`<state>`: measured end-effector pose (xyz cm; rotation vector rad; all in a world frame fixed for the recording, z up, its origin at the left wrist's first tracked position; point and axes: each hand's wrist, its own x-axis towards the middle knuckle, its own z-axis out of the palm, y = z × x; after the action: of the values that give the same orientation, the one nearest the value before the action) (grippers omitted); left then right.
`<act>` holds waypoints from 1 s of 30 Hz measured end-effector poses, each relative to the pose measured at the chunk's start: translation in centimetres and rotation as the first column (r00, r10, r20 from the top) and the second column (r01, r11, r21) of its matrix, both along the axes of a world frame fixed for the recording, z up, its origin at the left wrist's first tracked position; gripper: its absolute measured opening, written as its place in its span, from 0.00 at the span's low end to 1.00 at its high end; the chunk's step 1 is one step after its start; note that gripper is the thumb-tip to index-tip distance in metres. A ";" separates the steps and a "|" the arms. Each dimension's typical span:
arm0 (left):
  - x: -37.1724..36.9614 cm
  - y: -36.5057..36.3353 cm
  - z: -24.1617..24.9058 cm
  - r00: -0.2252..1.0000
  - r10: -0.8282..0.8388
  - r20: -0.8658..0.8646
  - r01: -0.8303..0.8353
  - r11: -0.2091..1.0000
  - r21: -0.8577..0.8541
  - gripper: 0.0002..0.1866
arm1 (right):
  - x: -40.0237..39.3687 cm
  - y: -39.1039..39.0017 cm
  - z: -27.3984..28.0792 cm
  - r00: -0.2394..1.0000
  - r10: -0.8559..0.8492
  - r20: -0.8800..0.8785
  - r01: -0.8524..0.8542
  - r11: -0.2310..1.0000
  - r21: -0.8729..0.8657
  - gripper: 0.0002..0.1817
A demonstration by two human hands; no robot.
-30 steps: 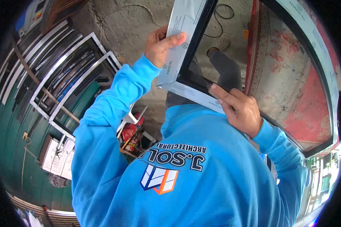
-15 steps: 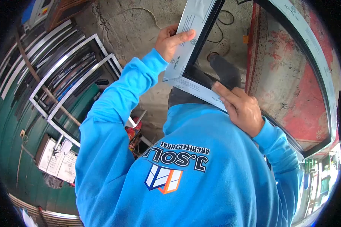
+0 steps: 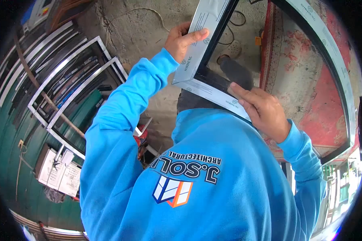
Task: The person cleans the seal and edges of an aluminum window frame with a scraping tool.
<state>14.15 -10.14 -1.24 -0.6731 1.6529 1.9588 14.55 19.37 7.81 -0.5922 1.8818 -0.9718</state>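
Note:
A window frame, its face covered in printed white protective film, lies tilted across my lap and reaches to the upper right. Black lining runs along its inner edge, and one side is curved. My left hand grips the left rail, thumb on the film and fingers behind. My right hand lies over the lower rail with its fingers stretched out, fingertips touching the black inner edge. The thumb rests near the film. Whether a small piece is under the right fingertips is hidden.
Metal frames and stacked dark profiles stand at the left against a green corrugated wall. An open notebook is at the lower left. A red patterned carpet lies beyond the frame. My shoe shows through the opening.
My right hand has shifted slightly right and up, fingertips still at the inner edge, its thumb drawn up. My left hand keeps its grip. The frame has barely moved.

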 end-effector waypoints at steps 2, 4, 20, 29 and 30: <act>-0.1 0.0 0.0 1.000 -0.004 0.002 0.004 1.000 0.010 0.21 | 1.5 0.2 -2.3 0.997 -0.081 0.011 0.081 0.991 -0.107 0.23; -0.3 0.1 0.0 1.000 0.003 0.004 -0.003 1.000 0.013 0.21 | 1.3 0.9 -2.8 0.989 -0.148 0.029 0.151 0.964 -0.218 0.23; -0.6 -0.3 1.1 0.992 -0.122 -0.022 0.120 0.988 -0.097 0.25 | 1.7 5.7 -3.7 0.994 0.066 -0.088 -0.056 0.993 0.108 0.23; 3.3 -3.6 1.5 0.985 -0.134 0.112 0.141 0.988 -0.065 0.30 | -2.2 -0.3 -3.2 0.955 0.190 0.227 -0.234 0.954 0.186 0.23; 3.4 -3.7 1.8 0.988 -0.110 0.107 0.119 0.990 -0.081 0.31 | -2.0 -0.6 -4.2 0.954 0.182 0.239 -0.227 0.958 0.177 0.23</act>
<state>17.59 -13.87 0.58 -0.6833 1.6845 1.7514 12.50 18.74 3.57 -0.5231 1.6584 -0.6715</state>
